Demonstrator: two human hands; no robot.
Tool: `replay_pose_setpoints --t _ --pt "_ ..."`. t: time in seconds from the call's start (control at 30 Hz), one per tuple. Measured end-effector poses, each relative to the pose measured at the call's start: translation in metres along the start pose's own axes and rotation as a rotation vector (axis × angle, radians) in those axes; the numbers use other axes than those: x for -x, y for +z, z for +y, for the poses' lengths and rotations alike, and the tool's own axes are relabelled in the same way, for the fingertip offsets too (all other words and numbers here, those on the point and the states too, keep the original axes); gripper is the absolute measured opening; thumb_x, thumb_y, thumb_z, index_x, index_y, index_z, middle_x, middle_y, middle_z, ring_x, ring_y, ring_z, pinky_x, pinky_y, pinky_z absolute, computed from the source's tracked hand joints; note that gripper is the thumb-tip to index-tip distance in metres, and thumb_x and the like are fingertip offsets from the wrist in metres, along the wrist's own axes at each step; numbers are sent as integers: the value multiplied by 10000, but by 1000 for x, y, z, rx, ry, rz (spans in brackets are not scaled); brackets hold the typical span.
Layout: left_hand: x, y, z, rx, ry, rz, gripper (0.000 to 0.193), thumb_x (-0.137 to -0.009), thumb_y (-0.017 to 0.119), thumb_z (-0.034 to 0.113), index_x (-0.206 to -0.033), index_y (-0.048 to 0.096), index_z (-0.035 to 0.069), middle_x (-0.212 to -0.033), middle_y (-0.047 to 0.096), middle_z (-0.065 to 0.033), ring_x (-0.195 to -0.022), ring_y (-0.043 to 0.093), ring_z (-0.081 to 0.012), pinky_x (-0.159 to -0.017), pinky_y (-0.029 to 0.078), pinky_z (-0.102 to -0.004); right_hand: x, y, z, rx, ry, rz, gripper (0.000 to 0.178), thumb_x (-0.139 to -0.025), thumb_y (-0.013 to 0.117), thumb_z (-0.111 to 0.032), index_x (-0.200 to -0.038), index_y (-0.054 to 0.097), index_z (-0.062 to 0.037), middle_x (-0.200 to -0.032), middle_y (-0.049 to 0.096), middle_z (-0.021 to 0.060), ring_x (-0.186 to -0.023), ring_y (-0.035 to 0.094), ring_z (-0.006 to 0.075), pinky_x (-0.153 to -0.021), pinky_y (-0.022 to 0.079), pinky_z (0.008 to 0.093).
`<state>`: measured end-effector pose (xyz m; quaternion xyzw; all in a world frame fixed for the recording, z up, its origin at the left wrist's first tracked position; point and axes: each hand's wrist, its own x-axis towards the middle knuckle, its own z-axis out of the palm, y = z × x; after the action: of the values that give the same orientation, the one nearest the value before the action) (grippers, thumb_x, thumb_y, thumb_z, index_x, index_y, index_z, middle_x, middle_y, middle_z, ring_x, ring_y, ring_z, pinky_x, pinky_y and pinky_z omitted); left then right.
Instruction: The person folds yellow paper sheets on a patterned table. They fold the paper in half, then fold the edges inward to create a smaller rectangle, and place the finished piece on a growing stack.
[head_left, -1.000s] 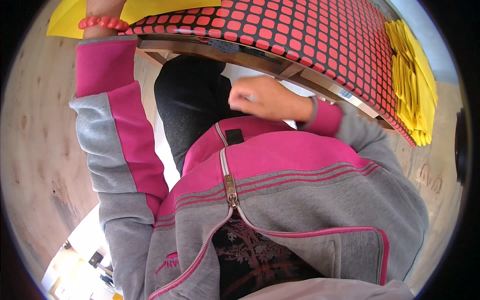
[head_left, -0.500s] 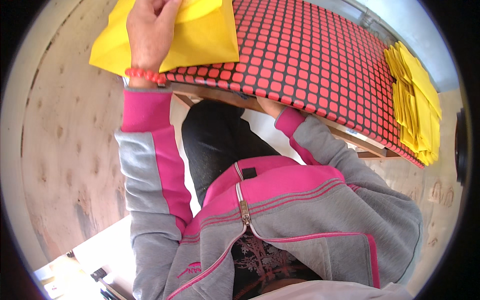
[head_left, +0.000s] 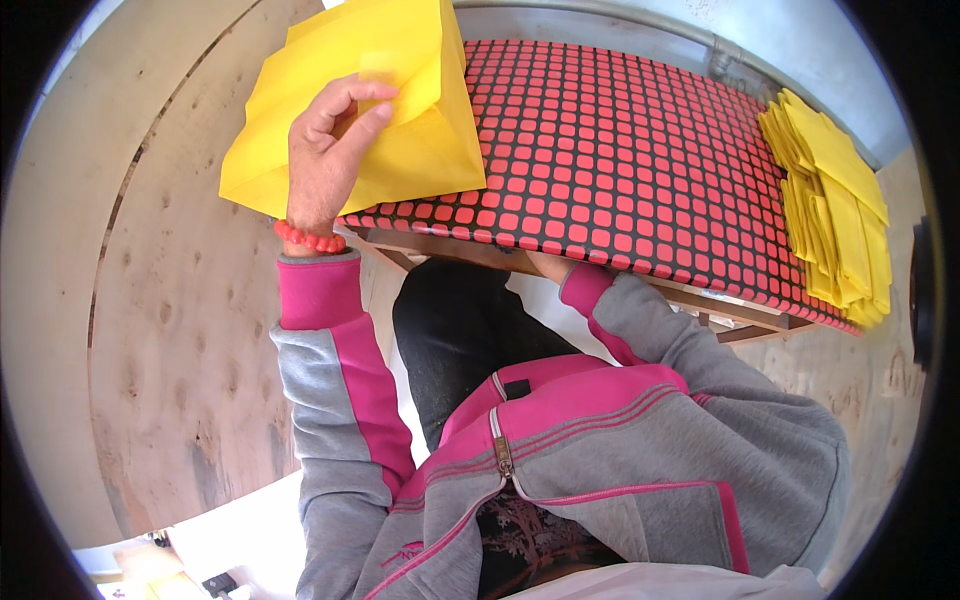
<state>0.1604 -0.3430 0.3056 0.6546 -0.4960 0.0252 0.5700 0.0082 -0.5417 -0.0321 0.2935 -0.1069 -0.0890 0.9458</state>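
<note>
A yellow bag (head_left: 350, 45) lies at the far left of a table covered in a red and black checked cloth (head_left: 590, 150). Its side panel stands partly opened out at the right. My left hand (head_left: 328, 150), with a red bead bracelet at the wrist, is over the bag's near part. Thumb and forefinger are brought together in a pinch close to a fold of the bag; what lies between them is too small to make out. My right hand (head_left: 550, 264) reaches beneath the table's front edge, with its fingers hidden there.
Several folded yellow bags (head_left: 835, 200) are piled at the table's right end. A metal pipe (head_left: 725, 55) runs along the wall behind. Left of the table rises a large pale wooden board (head_left: 190, 330). Wooden framing (head_left: 755, 315) shows under the tabletop, near my dark-trousered leg (head_left: 455, 335).
The table, bag and my left hand sit lower in the view, and more of the bag shows. My left fingers have come into full sight. My right hand remains under the table edge.
</note>
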Motion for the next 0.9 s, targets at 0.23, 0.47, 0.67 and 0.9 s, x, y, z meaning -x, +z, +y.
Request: replay_pose_setpoints --t 0.23,0.47,0.67,0.9 --pt "-2 3 -5 -49 27 14 84 -936 654 3 -982 718 33 -931 604 57 -751 448 -47 -688 391 -202 -3 14 5 -881 188 197 492 -1079 376 -416 -1377 502 -46 -1324 600 69 -1187 601 214 -975 511 330" --pt "-1 1 -1 -116 67 1 110 -985 609 20 -974 718 23 -880 622 41 -811 532 -66 -731 431 -215 34 70 80 -2592 440 270 281 -940 651 -263 -1129 651 -55 -1082 651 123 -1029 639 285 -862 521 382" --pt "-2 1 -3 -148 80 -6 145 -1003 580 28 -981 723 29 -846 617 47 -781 507 -54 -716 422 -205 83 160 155 -2940 -507 742 159 -893 665 -242 -881 635 -87 -868 669 103 -831 673 328 -694 529 451" --pt "-3 2 -3 -131 88 -8 150 -1002 576 27 -991 726 26 -859 624 46 -793 516 -56 -729 429 -204 -24 307 191 -3338 -429 1364 212 -901 748 -160 -801 600 -44 -772 693 60 -660 628 131 -618 470 285"
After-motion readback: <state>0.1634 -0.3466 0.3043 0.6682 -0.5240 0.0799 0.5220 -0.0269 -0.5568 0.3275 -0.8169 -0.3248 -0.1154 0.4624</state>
